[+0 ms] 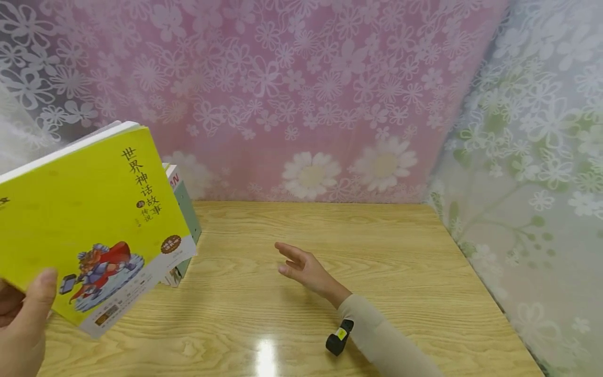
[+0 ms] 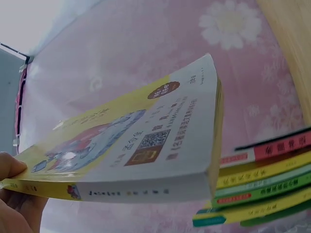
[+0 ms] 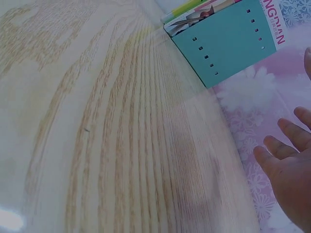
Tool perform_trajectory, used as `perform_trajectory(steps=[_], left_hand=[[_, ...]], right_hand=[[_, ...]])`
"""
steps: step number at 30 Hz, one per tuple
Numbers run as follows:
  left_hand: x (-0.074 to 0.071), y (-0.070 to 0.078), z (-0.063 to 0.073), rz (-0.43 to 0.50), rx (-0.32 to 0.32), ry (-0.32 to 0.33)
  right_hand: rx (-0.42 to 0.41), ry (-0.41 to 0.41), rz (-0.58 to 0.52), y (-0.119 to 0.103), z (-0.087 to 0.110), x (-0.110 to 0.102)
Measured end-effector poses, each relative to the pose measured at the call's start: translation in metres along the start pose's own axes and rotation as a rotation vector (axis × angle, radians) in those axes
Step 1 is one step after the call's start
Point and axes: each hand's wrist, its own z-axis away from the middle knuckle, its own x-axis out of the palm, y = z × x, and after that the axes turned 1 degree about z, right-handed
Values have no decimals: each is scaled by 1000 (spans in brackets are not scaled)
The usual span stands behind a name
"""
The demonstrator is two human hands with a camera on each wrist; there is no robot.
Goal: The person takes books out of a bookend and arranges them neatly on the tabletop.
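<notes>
Head view: the left hand (image 1: 19,319) holds a yellow paperback (image 1: 94,225) by its lower corner, thumb on the cover, raised above the bench (image 1: 377,262) before a row of books (image 2: 262,189).
Handling: looks light, bendy, glossy; I'd grip nearer the spine.
Right hand (image 1: 301,267): hovering, fingers loosely spread, holding nothing.

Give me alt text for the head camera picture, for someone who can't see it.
A left hand holds a yellow illustrated book up at the left, in front of more books standing on a wooden table. The right hand hovers open over the table; flowered sheets hang behind.
</notes>
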Motion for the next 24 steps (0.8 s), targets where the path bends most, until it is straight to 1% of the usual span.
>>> perform_trajectory(steps=[1,3,4,5,6,7,10,11,12,13,14,15,16,18,22,24], left_hand=[[5,4,2,4,-21,23],[13,12,6,-94,-105,54],[17,17,7,-126,-150,72],[21,20,9,-116,-178,89],[25,23,11,-100,-186,92],[28,25,12,-100,-186,89],[38,24,16,64,-99,85],[42,23,17,101,-57,79],[46,21,18,152,-25,63],[49,19,19,224,-3,44],[53,17,19,307,5,24],[56,16,19,340,-10,-4],[60,14,20,396,-14,-22],[66,11,22,451,-30,-67],[79,3,26,390,-30,-145],[85,0,26,359,-39,-203]], right_hand=[[-3,-2,-2,-1,0,0],[-11,-6,-5,-2,0,0],[-18,-9,-10,-3,0,-1],[-26,-10,-11,-3,0,0],[-32,-11,-14,-4,0,0],[-37,-11,-18,-5,0,0],[-56,-11,-22,-2,-1,-1],[-62,-11,-21,0,-2,-1],[-71,-11,-22,3,-2,-2],[-80,-11,-22,7,-3,-2],[-91,-11,-22,10,-4,-2],[-100,-10,-20,12,-5,-3],[-108,-10,-22,14,-6,-3],[-122,-11,-25,11,-6,-2],[-131,-9,-37,4,-7,-1],[-130,-11,-57,2,-7,0]])
